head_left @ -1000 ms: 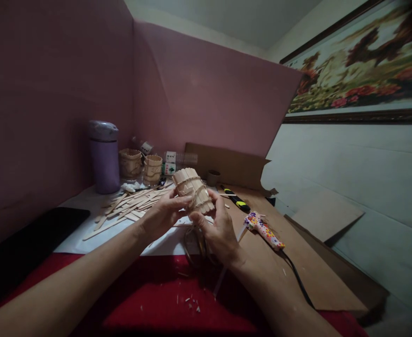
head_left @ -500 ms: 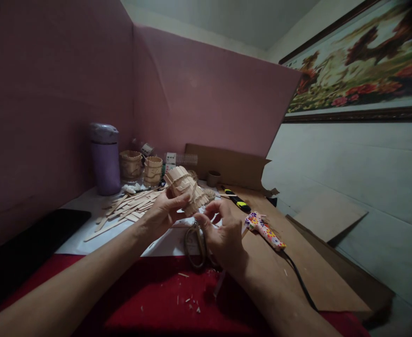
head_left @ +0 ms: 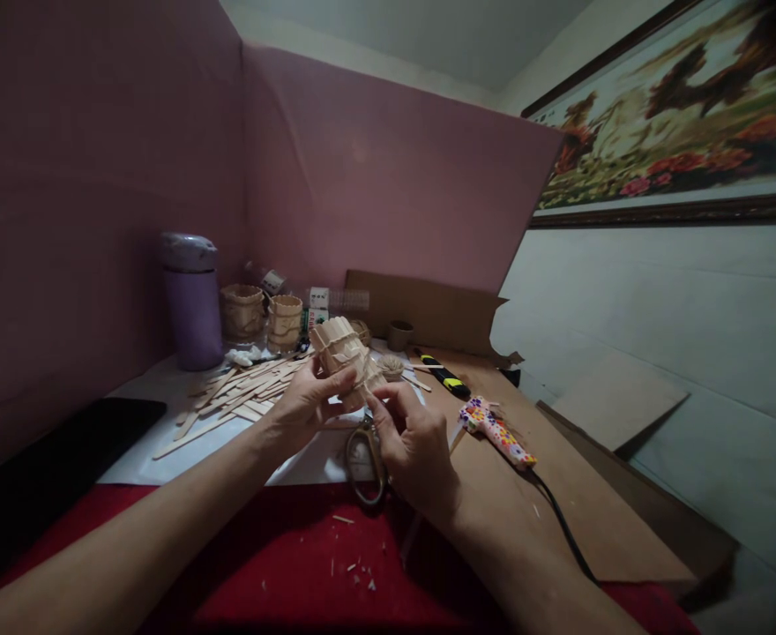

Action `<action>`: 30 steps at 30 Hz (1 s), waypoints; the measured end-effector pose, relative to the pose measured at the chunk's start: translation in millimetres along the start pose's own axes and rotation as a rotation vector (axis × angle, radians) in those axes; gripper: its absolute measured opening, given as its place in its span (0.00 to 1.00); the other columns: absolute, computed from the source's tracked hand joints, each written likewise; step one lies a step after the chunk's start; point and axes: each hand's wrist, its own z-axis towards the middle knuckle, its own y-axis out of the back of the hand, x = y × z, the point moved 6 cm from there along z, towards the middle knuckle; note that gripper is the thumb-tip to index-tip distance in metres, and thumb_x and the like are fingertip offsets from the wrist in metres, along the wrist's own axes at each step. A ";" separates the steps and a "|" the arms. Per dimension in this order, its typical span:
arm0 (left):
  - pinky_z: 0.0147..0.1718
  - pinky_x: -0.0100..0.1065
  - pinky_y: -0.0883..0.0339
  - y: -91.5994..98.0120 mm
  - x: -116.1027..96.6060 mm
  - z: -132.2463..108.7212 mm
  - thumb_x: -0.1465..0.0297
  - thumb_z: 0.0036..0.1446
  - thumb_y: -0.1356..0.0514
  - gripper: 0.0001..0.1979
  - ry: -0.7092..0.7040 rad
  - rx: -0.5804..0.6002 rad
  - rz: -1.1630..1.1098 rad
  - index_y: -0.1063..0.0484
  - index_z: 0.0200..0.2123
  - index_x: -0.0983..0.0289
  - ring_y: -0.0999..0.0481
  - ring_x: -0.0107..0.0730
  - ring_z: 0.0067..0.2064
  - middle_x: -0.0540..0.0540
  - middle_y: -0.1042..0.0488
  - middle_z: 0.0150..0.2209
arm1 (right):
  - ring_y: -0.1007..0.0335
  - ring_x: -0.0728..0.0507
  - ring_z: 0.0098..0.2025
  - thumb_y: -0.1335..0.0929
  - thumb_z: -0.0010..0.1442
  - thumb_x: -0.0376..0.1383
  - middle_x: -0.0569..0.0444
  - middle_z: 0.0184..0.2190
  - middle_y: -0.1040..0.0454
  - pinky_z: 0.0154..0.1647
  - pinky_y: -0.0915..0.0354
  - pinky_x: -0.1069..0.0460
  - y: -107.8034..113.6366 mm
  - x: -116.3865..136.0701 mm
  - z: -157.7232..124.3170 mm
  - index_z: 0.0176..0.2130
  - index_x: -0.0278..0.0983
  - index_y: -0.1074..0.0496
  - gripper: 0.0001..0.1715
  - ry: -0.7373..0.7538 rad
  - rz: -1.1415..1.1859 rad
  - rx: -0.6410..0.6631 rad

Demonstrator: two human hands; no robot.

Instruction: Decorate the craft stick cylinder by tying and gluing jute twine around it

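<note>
A small cup made of pale craft sticks [head_left: 339,342], with twine around it, is tilted in my left hand [head_left: 314,399]. The thumb of that hand lies across its near side, and the fingers are wrapped beneath. My right hand [head_left: 420,441] is closed in a pinch at the cup's lower right edge, fingertips touching it. Whatever lies between those fingertips is too small to make out. Below the cup, scissors [head_left: 365,481] rest partly behind my right hand. A ball of twine [head_left: 389,365] sits just beyond it.
Loose craft sticks [head_left: 242,397] are piled on white paper at left. Behind stand a purple bottle [head_left: 193,309] and two finished-looking cups [head_left: 242,313]. Rightward lie a utility knife [head_left: 446,377] and a flowered glue gun [head_left: 499,434] with its cord on cardboard [head_left: 579,511]. Wood scraps dot the red cloth.
My right hand's fingertips have moved left and up to the cup's lower edge, uncovering more of the twine ball. My left hand keeps its hold on the cup.
</note>
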 end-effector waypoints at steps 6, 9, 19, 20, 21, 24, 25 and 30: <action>0.34 0.36 0.25 -1.8 1.1 -2.1 0.70 0.37 0.23 0.30 0.035 0.014 0.009 0.28 0.45 0.65 0.21 0.37 0.37 0.57 0.22 0.41 | 0.35 0.49 0.20 0.35 0.66 0.40 0.58 0.21 0.29 0.23 0.44 0.54 0.7 3.1 -0.5 0.40 0.37 0.28 0.10 0.019 -0.026 0.003; 0.35 0.39 0.24 -1.8 2.0 -4.0 0.69 0.40 0.24 0.30 0.078 0.029 0.029 0.29 0.47 0.64 0.20 0.39 0.37 0.57 0.21 0.40 | 0.31 0.48 0.26 0.37 0.68 0.40 0.55 0.25 0.26 0.27 0.39 0.53 8.4 4.5 2.9 0.39 0.38 0.27 0.11 0.068 -0.029 -0.071; 0.37 0.39 0.24 -9.3 12.3 -3.5 0.64 0.49 0.29 0.28 0.126 0.270 0.044 0.28 0.53 0.63 0.21 0.43 0.42 0.62 0.23 0.46 | 0.29 0.44 0.40 0.34 0.63 0.31 0.50 0.40 0.28 0.33 0.32 0.51 17.0 -4.9 13.5 0.41 0.40 0.25 0.09 0.121 -0.046 -0.105; 0.36 0.38 0.24 -8.9 12.4 -3.8 0.64 0.49 0.29 0.27 0.125 0.264 0.054 0.28 0.52 0.63 0.20 0.41 0.40 0.62 0.22 0.45 | 0.29 0.44 0.40 0.34 0.63 0.31 0.50 0.39 0.28 0.33 0.32 0.51 16.8 -4.4 13.5 0.40 0.40 0.25 0.08 0.124 -0.049 -0.095; 0.35 0.38 0.24 -8.7 12.3 -4.1 0.64 0.49 0.29 0.26 0.124 0.260 0.064 0.27 0.52 0.62 0.20 0.40 0.39 0.62 0.22 0.45 | 0.29 0.44 0.40 0.34 0.63 0.31 0.50 0.39 0.28 0.33 0.33 0.51 16.7 -3.9 13.5 0.39 0.40 0.25 0.07 0.126 -0.053 -0.088; 0.37 0.38 0.24 -8.9 11.7 -4.8 0.63 0.48 0.28 0.25 0.111 0.267 0.093 0.26 0.50 0.63 0.20 0.41 0.40 0.62 0.22 0.47 | 0.30 0.45 0.38 0.34 0.63 0.31 0.51 0.36 0.27 0.33 0.34 0.52 16.4 -2.3 13.8 0.37 0.39 0.27 0.06 0.137 -0.063 -0.070; 0.37 0.38 0.24 -8.9 11.4 -4.7 0.63 0.48 0.28 0.25 0.105 0.267 0.100 0.26 0.49 0.63 0.20 0.42 0.41 0.62 0.22 0.47 | 0.30 0.45 0.37 0.34 0.64 0.31 0.52 0.35 0.26 0.33 0.35 0.52 16.3 -2.0 14.0 0.36 0.39 0.27 0.06 0.140 -0.067 -0.068; 0.40 0.41 0.25 -11.4 11.8 -4.9 0.64 0.46 0.28 0.27 0.114 0.273 0.111 0.26 0.51 0.62 0.20 0.46 0.45 0.64 0.22 0.49 | 0.31 0.45 0.34 0.34 0.63 0.30 0.53 0.33 0.26 0.31 0.38 0.51 16.2 -2.8 14.5 0.34 0.39 0.29 0.06 0.130 -0.098 -0.085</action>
